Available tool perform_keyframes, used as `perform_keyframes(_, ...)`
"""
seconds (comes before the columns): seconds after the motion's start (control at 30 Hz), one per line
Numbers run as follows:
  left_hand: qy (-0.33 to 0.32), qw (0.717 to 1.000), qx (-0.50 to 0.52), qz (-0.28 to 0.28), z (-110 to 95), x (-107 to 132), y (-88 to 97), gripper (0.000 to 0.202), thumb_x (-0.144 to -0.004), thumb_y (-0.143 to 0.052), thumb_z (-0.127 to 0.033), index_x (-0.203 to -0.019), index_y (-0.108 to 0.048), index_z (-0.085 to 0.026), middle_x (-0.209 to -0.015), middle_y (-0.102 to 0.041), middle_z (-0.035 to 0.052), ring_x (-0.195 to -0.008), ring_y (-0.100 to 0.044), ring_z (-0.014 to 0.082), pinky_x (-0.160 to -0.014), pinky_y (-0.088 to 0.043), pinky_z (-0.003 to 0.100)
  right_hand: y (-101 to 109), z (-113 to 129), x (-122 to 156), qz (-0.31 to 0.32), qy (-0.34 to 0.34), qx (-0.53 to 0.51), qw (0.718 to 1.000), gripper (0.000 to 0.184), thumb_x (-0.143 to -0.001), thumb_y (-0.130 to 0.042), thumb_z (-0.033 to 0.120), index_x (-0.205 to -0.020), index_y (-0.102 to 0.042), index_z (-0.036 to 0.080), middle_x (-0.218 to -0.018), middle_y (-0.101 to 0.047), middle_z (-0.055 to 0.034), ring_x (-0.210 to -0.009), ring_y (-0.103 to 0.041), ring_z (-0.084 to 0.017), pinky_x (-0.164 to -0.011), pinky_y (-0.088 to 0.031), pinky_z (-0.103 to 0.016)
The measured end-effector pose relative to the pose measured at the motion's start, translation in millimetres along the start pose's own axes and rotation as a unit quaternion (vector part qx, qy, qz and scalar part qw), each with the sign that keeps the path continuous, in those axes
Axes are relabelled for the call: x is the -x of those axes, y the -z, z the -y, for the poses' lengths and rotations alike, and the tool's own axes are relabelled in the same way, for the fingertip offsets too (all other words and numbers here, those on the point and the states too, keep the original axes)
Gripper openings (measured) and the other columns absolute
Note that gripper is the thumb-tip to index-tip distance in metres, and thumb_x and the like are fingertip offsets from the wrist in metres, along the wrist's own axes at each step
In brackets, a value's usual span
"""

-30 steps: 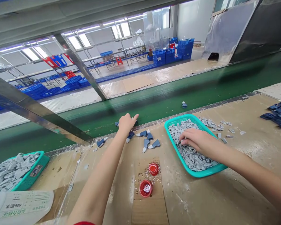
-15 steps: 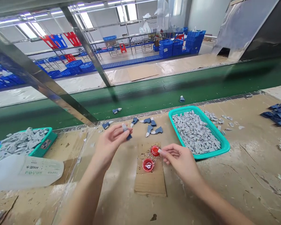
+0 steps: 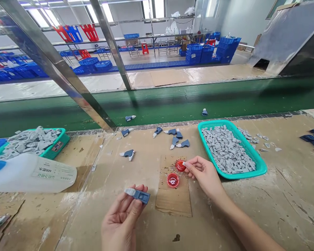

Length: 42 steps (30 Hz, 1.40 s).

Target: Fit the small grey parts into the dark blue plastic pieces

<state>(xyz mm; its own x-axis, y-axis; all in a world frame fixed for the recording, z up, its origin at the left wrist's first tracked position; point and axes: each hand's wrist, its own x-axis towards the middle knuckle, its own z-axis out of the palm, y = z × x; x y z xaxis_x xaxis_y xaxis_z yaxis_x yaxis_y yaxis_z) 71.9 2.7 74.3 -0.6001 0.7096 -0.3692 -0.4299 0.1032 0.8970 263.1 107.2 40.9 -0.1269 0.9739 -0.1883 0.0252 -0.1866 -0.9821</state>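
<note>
Left hand pinches a blue clip with grey tip, thumb against fingers. Right hand grips a small grey piece at a red cap. Beyond them: several joined clips laid down. Right: teal basket heaped with grey pieces, so much left.

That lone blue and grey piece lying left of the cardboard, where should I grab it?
Pinch the lone piece across its wider blue body, straight down from above: it lies flat, apart from the others, and its grey end looks narrower. Your left hand holds a similar piece.
</note>
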Motion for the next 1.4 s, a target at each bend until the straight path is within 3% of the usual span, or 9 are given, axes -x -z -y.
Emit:
perform_keyframes(0.2, 0.006, 1.0, -0.001, 0.019, 6.4, -0.4, -18.3, 0.044, -0.05, -0.085, -0.022, -0.09, -0.067, -0.016, -0.093, -0.073, 0.0096, -0.091, -0.068, 0.0248, -0.08, -0.056, 0.028, -0.2, -1.9, -0.6, 0.005, -0.008, 0.014, 1.0, 0.038, -0.076, -0.065, 0.052, -0.075, -0.06, 0.015, -0.067, -0.065, -0.0054, -0.056, -0.054, -0.014, -0.049, -0.041, -0.023)
perform_keyframes(0.5, 0.003, 0.999, 0.0, 0.041, 14.7, 4.9, -33.8, 0.041, -0.05, -0.085, -0.02, -0.087, -0.068, -0.015, -0.089, -0.074, 0.0086, -0.087, -0.069, 0.0225, -0.077, -0.056, 0.025, -0.9, -3.9, -3.2, 0.006, 0.013, 0.012, 1.0, 0.035, -0.077, -0.066, 0.049, -0.075, -0.06, 0.014, -0.067, -0.064, -0.005, -0.057, -0.054, -0.013, -0.052, -0.042, -0.024)
perform_keyframes(0.67, 0.003, 0.999, 0.001, 0.046, 15.4, 5.5, -37.2, 0.041, -0.051, -0.085, -0.017, -0.088, -0.068, -0.016, -0.087, -0.074, 0.0081, -0.085, -0.069, 0.0206, -0.076, -0.056, 0.022, 2.1, 2.7, 0.1, 0.013, -0.011, -0.024, 1.0, 0.033, -0.076, -0.068, 0.047, -0.075, -0.059, 0.015, -0.067, -0.064, -0.0039, -0.055, -0.052, -0.012, -0.05, -0.039, -0.022)
perform_keyframes(1.0, -0.046, 0.991, 0.008, 0.124, 28.4, 16.6, -53.0, 0.03, -0.059, -0.08, -0.011, -0.086, -0.07, -0.018, -0.091, -0.074, 0.0068, -0.087, -0.069, 0.0213, -0.076, -0.057, 0.024, 6.3, 43.4, 43.1, 0.132, -0.046, -0.087, 0.986, 0.026, -0.081, -0.066, 0.039, -0.073, -0.056, 0.017, -0.065, -0.064, -0.0005, -0.056, -0.052, -0.009, -0.05, -0.038, -0.018)
perform_keyframes(1.4, -0.059, 0.993, -0.006, 0.107, 27.4, 29.9, -64.6, 0.03, -0.056, -0.081, -0.01, -0.083, -0.071, -0.019, -0.088, -0.074, 0.0053, -0.084, -0.07, 0.022, -0.074, -0.058, 0.025, 8.4, 45.0, 44.5, 0.178, -0.063, -0.066, 0.98, 0.025, -0.079, -0.068, 0.036, -0.073, -0.053, 0.016, -0.064, -0.061, -0.0002, -0.057, -0.053, -0.009, -0.052, -0.04, -0.019)
